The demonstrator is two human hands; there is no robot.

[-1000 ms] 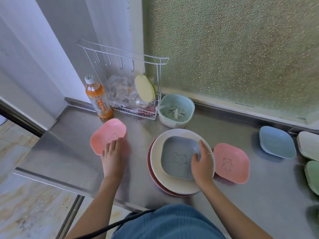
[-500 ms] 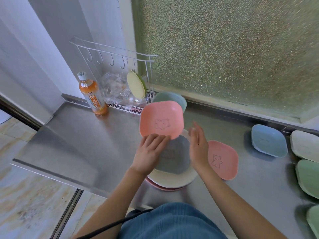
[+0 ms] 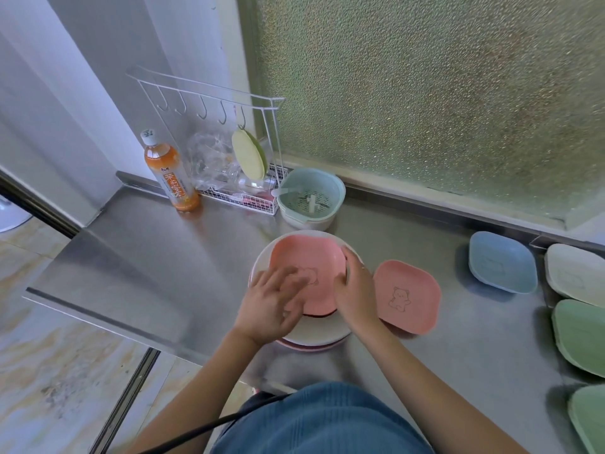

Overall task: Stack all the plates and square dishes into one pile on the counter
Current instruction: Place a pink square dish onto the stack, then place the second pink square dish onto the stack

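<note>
A pink square dish (image 3: 311,267) with a bear print lies on top of the pile, inside a white round plate (image 3: 324,332) that rests on a pink round plate (image 3: 307,347). My left hand (image 3: 271,303) lies on the dish's near left corner, blurred, fingers spread. My right hand (image 3: 355,290) holds the dish's right edge. A second pink square dish (image 3: 406,298) sits just right of the pile. Farther right are a blue dish (image 3: 501,262), a white dish (image 3: 576,273) and two green dishes (image 3: 579,335) (image 3: 589,417).
An orange drink bottle (image 3: 170,175) stands at the back left beside a white wire rack (image 3: 229,152) with hooks and a hanging yellow-green pad. A pale green strainer bowl (image 3: 311,198) sits behind the pile. The steel counter's front edge (image 3: 98,319) drops to the floor.
My left hand carried the pink dish from the left, over the pile, and lowered it onto the blue-grey dish in the white plate. My right hand moved to the dish's right edge.
</note>
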